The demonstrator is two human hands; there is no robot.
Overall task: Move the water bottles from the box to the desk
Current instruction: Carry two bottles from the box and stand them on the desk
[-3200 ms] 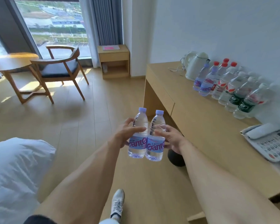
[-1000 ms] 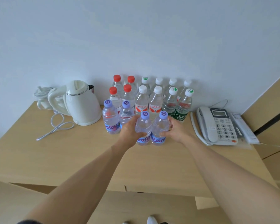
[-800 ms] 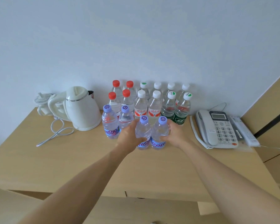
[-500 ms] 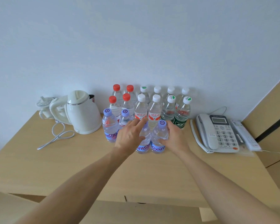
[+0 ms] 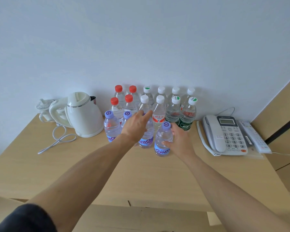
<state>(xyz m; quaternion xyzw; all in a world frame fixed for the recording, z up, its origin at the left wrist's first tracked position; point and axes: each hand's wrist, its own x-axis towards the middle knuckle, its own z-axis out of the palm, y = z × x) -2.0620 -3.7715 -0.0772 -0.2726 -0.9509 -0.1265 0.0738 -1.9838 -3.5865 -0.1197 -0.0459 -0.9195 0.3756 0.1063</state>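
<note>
Two purple-capped water bottles stand on the wooden desk (image 5: 141, 174) in front of a block of other bottles. My left hand (image 5: 136, 126) lies over the left bottle (image 5: 146, 138) with straight fingers, hiding its cap. My right hand (image 5: 179, 141) holds the right bottle (image 5: 162, 139), thumb on its front and fingers behind it. Two more purple-capped bottles (image 5: 111, 128) stand just left of my left hand. The box is out of view.
Behind stand several red-capped bottles (image 5: 118, 97) and white-capped bottles (image 5: 174, 108) against the wall. A white kettle (image 5: 84, 114) with its cable (image 5: 59, 139) and a cup (image 5: 43, 108) are at the left. A telephone (image 5: 224, 134) and remote (image 5: 253, 136) lie at the right.
I carried both bottles from the room to the desk and set them down in the front row. My left hand has since let go and opened over its bottle.
</note>
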